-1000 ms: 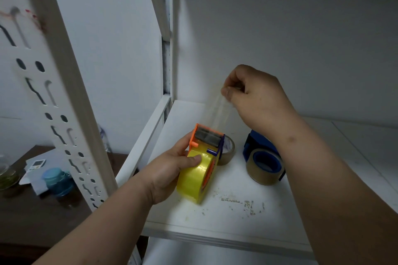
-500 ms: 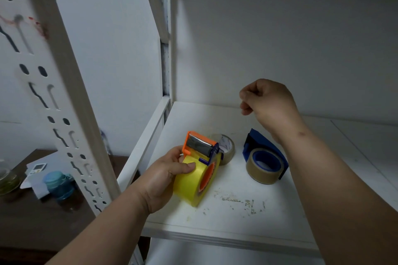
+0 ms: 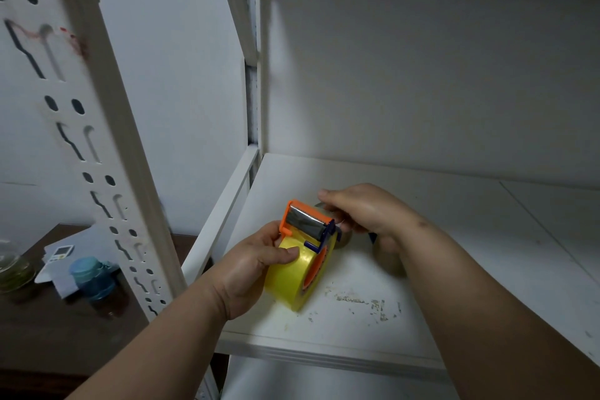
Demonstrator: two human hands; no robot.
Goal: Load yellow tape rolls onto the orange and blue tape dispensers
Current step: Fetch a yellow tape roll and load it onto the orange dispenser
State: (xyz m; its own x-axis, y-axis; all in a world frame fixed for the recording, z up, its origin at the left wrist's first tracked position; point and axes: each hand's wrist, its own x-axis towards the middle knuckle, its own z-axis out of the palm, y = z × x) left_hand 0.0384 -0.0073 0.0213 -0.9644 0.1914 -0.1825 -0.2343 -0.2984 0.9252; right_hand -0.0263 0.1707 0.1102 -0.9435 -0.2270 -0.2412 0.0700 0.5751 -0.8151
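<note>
My left hand [image 3: 256, 266] grips a yellow tape roll [image 3: 292, 282] mounted on the orange tape dispenser [image 3: 293, 211], standing it on edge on the white shelf [image 3: 454, 269]. My right hand [image 3: 363, 208] sits curled just right of the dispenser's metal roller end. What its fingers touch is hidden. Behind my right wrist only a sliver of the blue dispenser [image 3: 372, 237] and part of its tan roll [image 3: 388, 265] show. A small roll [image 3: 344, 242] peeks out behind the orange dispenser.
A slotted white upright post [image 3: 107, 140] stands left of the shelf. The shelf's back wall is close behind. Lower left, a dark table [image 3: 65, 334] carries a blue jar [image 3: 92, 276], papers [image 3: 61, 252] and a glass bowl [image 3: 13, 269]. Scuff marks dot the shelf front.
My right hand let go of the clear tape strip it had pulled up and dropped down beside the dispenser's roller. My left hand kept hold of the roll.
</note>
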